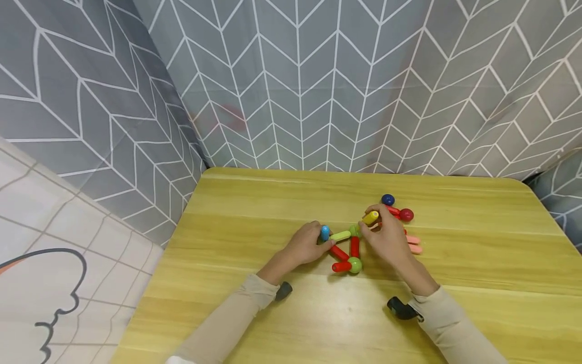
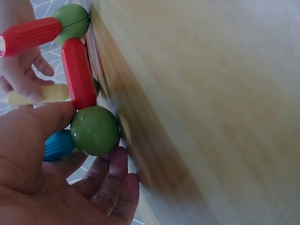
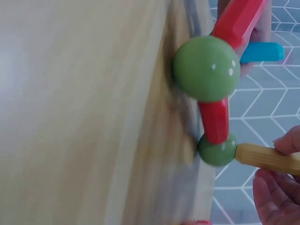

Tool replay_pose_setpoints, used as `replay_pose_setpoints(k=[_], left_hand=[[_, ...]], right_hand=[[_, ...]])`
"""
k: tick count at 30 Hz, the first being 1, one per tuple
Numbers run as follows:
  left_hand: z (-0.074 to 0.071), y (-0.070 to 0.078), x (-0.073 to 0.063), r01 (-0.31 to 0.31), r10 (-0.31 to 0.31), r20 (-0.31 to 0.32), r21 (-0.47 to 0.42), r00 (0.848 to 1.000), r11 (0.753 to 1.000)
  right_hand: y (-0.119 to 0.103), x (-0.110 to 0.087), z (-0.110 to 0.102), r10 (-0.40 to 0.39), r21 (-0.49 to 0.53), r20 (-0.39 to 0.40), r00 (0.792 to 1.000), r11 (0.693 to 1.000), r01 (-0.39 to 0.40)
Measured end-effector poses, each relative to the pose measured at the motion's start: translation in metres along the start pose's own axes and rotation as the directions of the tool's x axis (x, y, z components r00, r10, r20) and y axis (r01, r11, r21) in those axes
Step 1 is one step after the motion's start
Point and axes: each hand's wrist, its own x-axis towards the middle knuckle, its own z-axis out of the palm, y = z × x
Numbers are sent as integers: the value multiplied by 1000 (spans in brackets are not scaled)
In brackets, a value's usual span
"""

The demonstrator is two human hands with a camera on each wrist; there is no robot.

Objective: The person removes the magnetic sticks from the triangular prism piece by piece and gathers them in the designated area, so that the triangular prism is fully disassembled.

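A triangle of two red rods [image 1: 354, 246] and a yellow-green rod [image 1: 340, 236] lies on the table, with green balls [image 1: 355, 265] at its corners. My left hand [image 1: 305, 245] holds the left corner's green ball [image 2: 95, 130] between thumb and fingers. From that ball a blue rod [image 1: 325, 232] stands up. At the far corner, my right hand [image 1: 388, 237] pinches a yellow rod [image 3: 265, 158], its lower end at the green ball [image 3: 218, 150] there. Another red rod [image 1: 341, 267] rises from the near corner's ball, untouched by either hand.
Just beyond and right of my right hand lie a dark blue ball [image 1: 388, 199], a red ball [image 1: 406, 215] and pink rods [image 1: 415, 248], with more red rods partly hidden by the hand. A patterned grey curtain [image 1: 313, 91] hangs behind the wooden table [image 1: 491, 242].
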Motion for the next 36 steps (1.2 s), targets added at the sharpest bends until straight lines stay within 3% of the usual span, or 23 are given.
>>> replay_pose_setpoints(k=[10,17,26,36], left_hand=[[-2,0,0,7,-7,8,-6,1000,1000],[-1,1,0,-2,2,9,-1,1000,1000],[1,-2,-3,20,-20,7,-2,1000,1000],[-1,0,-1,5,-5,-2,-7,1000,1000]], right_hand=[[15,-10,-17,-65,-73,-17,998,995,63],[21,-18,-17,-43,-146,24,999,988,46],[25,-26,-6,-50,-138,66,997,989,58],[26,-26,0,-104,-103,78,992,988,112]])
